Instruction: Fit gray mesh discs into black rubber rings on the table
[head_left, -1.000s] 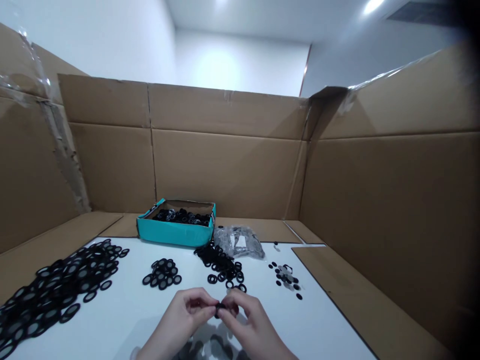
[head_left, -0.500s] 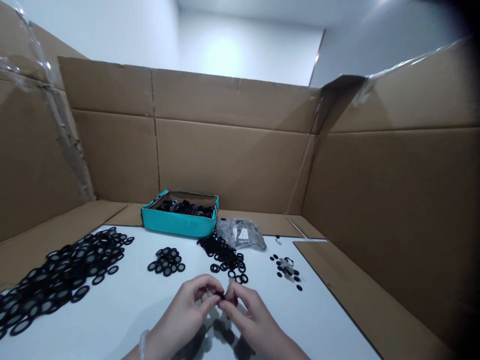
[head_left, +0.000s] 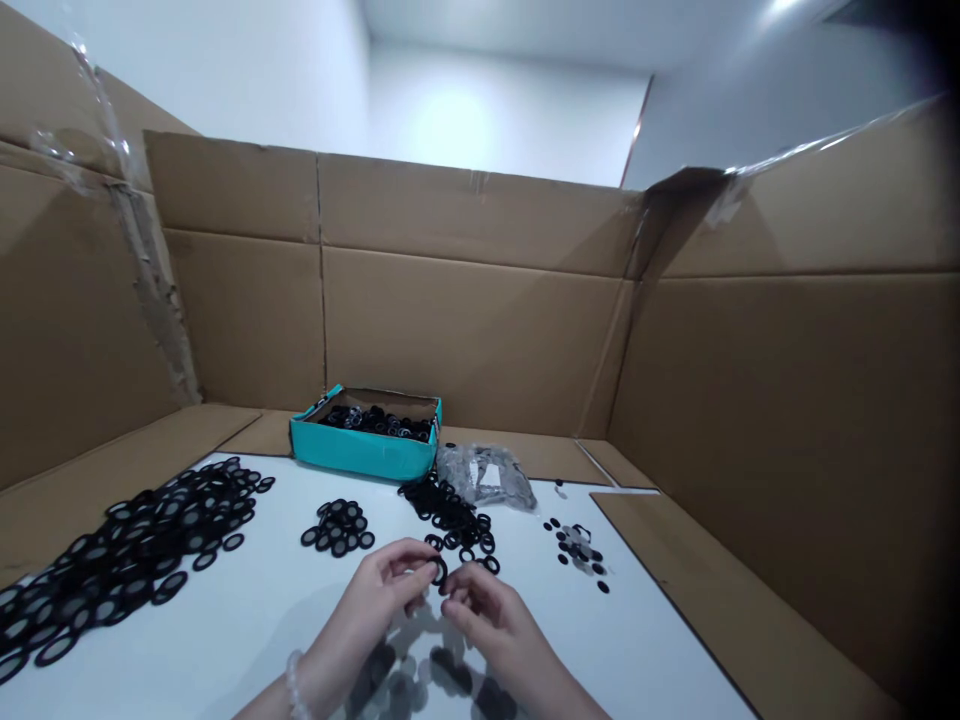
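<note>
Left hand pinching small black rubber ring at fingertips; right hand loosely curled, empty, just beside ring; heap of black rings beyond, on white tabletop.

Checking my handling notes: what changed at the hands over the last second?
The right hand has drawn back from the black ring, which the left hand now holds alone at its fingertips. The ring piles and teal box stayed put.
</note>
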